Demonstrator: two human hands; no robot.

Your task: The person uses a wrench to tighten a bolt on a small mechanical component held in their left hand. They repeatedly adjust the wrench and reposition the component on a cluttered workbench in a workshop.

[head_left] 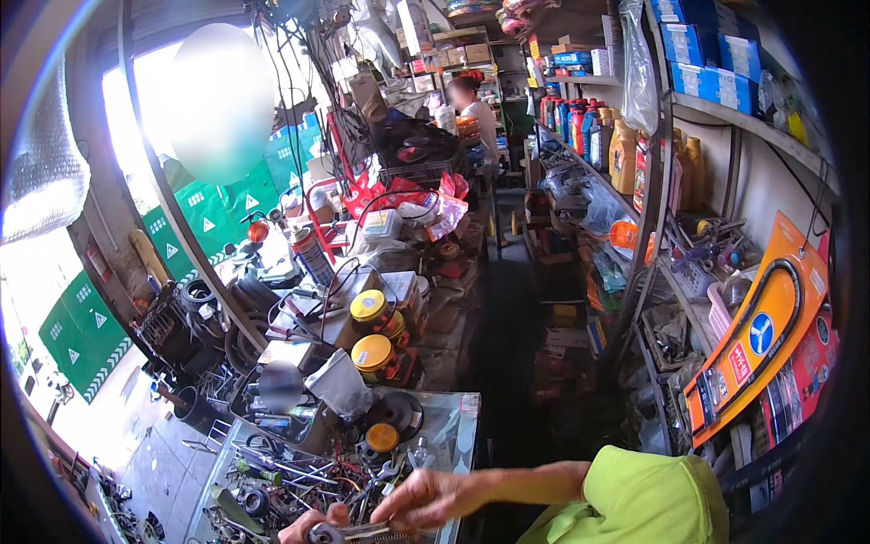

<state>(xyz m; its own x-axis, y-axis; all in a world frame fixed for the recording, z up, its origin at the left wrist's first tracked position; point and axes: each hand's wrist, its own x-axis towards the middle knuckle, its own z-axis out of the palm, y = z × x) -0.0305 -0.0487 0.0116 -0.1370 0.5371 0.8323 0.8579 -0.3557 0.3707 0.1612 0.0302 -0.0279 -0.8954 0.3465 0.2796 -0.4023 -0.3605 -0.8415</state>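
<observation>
At the lower edge, my left hand (310, 526) is curled round a round grey metal part (324, 533); only some of its fingers show. My right hand (424, 499) comes in from the right under a lime-green sleeve (643, 494). Its fingers are bent down and seem to pinch a slim metal piece (366, 529) beside the round part. Something dark and ribbed, like a coil spring (381, 538), lies just below them, partly cut off by the frame. Beneath both hands, wrenches, cables and small metal parts crowd a glass-topped counter (458, 408).
On the counter stand a dark round disc (399, 412) and a grey pouch (340, 383). Behind are yellow-lidded tubs (372, 352) and a spray can (311, 254). Shelves on the right hold bottles (622, 156) and blue boxes (698, 82). Another person (476, 113) stands far back.
</observation>
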